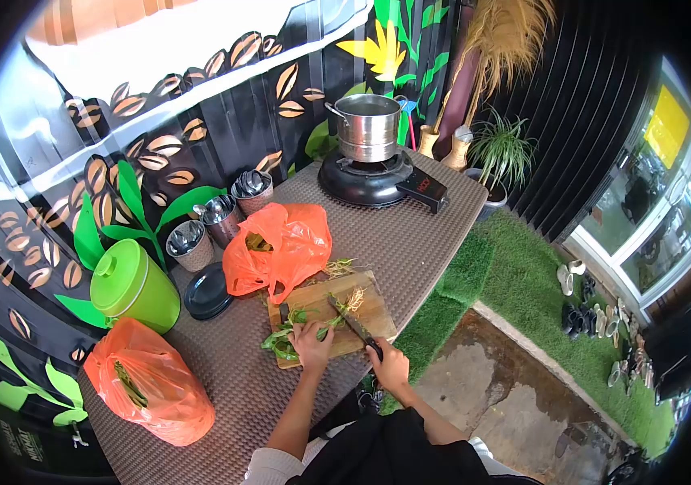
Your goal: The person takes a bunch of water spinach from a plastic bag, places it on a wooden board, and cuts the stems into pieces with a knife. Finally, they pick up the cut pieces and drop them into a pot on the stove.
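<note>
A wooden cutting board (376, 305) lies near the front edge of the table. My left hand (311, 346) is closed over a bunch of leafy greens (281, 343) and presses it on the board. My right hand (391, 365) grips the handle of a dark-bladed knife (354, 325), whose blade slants across the board just right of the greens. Pale stringy roots (353, 301) lie beside the blade near its tip. Just behind the board sits an orange plastic bag (301, 242) with plant matter showing in its opening.
Another orange bag (176, 396) stands at the front left, near a lime-green lidded bucket (139, 283). Dark plates (208, 293) and several cutlery cups (224, 230) line the wall side. At the far end, a steel pot (368, 129) rests on a portable stove (362, 184).
</note>
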{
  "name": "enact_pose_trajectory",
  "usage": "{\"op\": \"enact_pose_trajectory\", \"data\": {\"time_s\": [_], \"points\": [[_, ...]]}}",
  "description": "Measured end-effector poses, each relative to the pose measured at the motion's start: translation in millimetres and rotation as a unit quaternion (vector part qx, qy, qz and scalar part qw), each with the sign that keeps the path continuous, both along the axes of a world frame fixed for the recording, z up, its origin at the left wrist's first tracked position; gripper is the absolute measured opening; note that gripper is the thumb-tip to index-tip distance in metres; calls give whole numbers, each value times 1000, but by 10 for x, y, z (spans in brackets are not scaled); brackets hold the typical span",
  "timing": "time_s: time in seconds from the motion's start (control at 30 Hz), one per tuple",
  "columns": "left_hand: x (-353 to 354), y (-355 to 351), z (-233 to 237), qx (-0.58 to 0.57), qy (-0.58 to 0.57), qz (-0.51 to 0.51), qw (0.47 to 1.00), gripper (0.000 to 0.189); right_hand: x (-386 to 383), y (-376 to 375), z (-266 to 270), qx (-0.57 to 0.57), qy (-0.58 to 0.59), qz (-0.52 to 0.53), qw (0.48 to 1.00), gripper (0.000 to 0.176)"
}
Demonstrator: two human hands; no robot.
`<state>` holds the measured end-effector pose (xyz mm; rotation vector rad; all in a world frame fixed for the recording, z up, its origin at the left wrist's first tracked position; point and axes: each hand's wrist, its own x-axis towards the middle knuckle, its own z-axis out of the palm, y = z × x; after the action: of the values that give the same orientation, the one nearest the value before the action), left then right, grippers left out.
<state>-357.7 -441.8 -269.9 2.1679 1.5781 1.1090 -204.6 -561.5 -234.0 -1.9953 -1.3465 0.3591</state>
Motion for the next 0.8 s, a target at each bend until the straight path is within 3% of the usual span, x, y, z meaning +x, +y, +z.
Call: {"op": "enact_pose_trajectory", "data": {"time_s": [0.13, 0.27, 0.57, 0.8], "points": [[21, -12, 77, -5, 4, 2, 1000, 15, 288, 31, 162, -105, -53, 63, 991, 32], [7, -11, 13, 19, 28, -12, 999, 21, 373, 59, 247, -128, -87, 123, 980, 32], [4, -13, 26, 26, 13, -20, 999, 20, 445, 179, 326, -182, -10, 128, 975, 39], [0, 16, 14, 17, 7, -16, 1000, 16, 297, 252, 195, -204, -49, 117, 971, 40]]}}
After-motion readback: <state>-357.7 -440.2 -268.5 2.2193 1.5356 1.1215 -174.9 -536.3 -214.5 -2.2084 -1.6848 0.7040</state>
